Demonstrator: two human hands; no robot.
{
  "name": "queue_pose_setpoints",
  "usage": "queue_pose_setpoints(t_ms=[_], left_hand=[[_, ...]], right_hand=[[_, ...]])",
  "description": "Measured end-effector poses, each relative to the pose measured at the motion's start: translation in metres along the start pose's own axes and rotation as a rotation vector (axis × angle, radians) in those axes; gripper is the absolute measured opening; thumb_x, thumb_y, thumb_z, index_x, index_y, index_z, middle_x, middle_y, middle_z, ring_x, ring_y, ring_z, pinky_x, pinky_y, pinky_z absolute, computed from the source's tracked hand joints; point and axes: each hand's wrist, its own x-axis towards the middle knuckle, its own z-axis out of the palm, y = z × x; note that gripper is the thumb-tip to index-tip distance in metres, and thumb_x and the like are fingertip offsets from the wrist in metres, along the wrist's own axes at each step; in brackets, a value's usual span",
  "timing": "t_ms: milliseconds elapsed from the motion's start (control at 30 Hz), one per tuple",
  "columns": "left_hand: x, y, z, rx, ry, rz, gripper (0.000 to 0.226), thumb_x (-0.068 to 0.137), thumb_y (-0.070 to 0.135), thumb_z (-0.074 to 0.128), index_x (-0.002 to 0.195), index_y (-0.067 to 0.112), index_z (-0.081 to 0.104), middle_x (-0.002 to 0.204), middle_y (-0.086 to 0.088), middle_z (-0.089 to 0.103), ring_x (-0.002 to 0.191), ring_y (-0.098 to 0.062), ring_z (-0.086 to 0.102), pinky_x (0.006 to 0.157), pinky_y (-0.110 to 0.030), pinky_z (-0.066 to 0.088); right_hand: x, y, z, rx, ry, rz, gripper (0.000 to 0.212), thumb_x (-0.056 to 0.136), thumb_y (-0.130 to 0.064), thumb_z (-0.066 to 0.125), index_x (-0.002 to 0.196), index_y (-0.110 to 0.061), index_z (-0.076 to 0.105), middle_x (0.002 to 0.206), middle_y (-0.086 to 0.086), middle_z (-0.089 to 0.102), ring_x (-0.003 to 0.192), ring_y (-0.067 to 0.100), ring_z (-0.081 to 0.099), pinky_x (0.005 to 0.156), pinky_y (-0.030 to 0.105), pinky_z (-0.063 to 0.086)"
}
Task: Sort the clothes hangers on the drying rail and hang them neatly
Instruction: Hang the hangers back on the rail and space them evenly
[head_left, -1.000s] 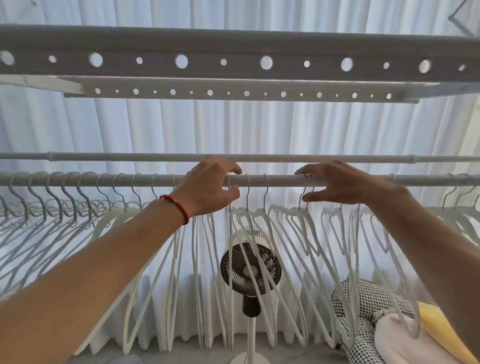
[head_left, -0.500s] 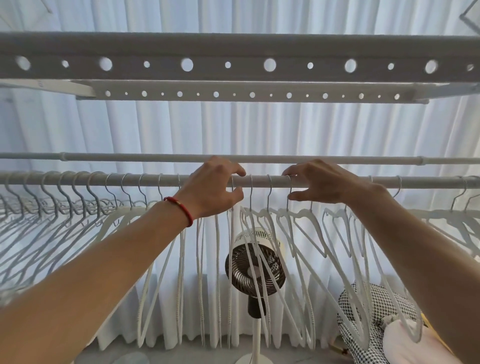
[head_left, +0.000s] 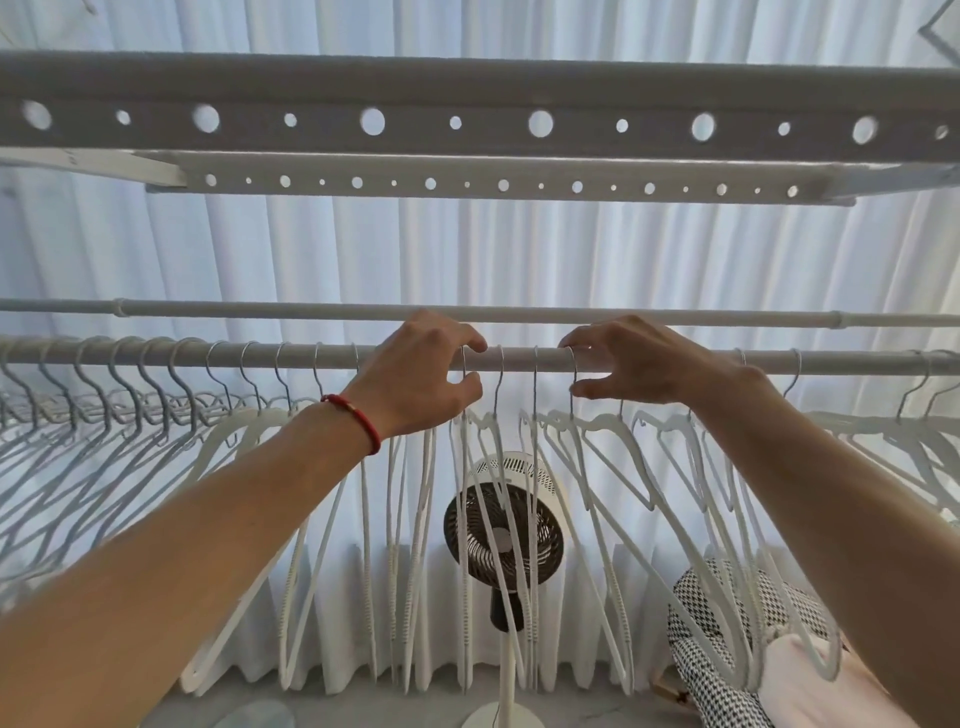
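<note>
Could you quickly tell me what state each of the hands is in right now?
Left hand: pinching a hanger hook on the rail.
Right hand: pinching another hook on that rail.

Standing fan (head_left: 503, 535) before white curtain (head_left: 519, 249), perhaps checked fabric (head_left: 727, 675).

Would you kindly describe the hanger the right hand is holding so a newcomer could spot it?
Find the near rail crossed by both hands. The right hand pinches one wire hook there. Unlike the free hooks left of it, this hanger is in that hand's grip.
</note>
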Motion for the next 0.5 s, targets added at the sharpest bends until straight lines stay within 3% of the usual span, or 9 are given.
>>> queue_pose_setpoints(t_ms=[200,367,500], left_hand=[[0.001,-0.002,0.000,-0.002,0.025,0.037,0.034,0.085,0.025,0.068,0.119,0.018,0.070,0.119,0.000,0.068,0.122,-0.017,0.052,0.099,-0.030,0.042],[0.003,-0.003,0.000,-0.001,0.029,0.043,0.033,0.085,0.025,0.068,0.118,0.018,0.070,0.118,-0.001,0.068,0.121,-0.020,0.053,0.096,-0.031,0.041],[0.005,-0.001,0.001,-0.004,0.019,0.048,0.033,0.085,0.025,0.068,0.117,0.019,0.070,0.119,-0.001,0.069,0.121,-0.020,0.053,0.099,-0.033,0.043]], right_hand=[[-0.016,0.020,-0.007,0.058,0.017,0.038,0.074,0.077,-0.043,0.086,0.141,-0.018,0.057,0.123,-0.005,0.066,0.108,0.017,0.063,0.092,0.030,0.048],[-0.030,0.040,-0.010,0.006,-0.037,0.080,0.050,0.078,-0.043,0.085,0.121,-0.026,0.065,0.092,-0.009,0.065,0.085,0.016,0.059,0.077,0.037,0.050],[-0.029,0.036,-0.007,-0.016,0.009,0.079,0.041,0.078,-0.046,0.085,0.110,-0.027,0.068,0.082,-0.006,0.064,0.078,0.020,0.058,0.074,0.043,0.052]])
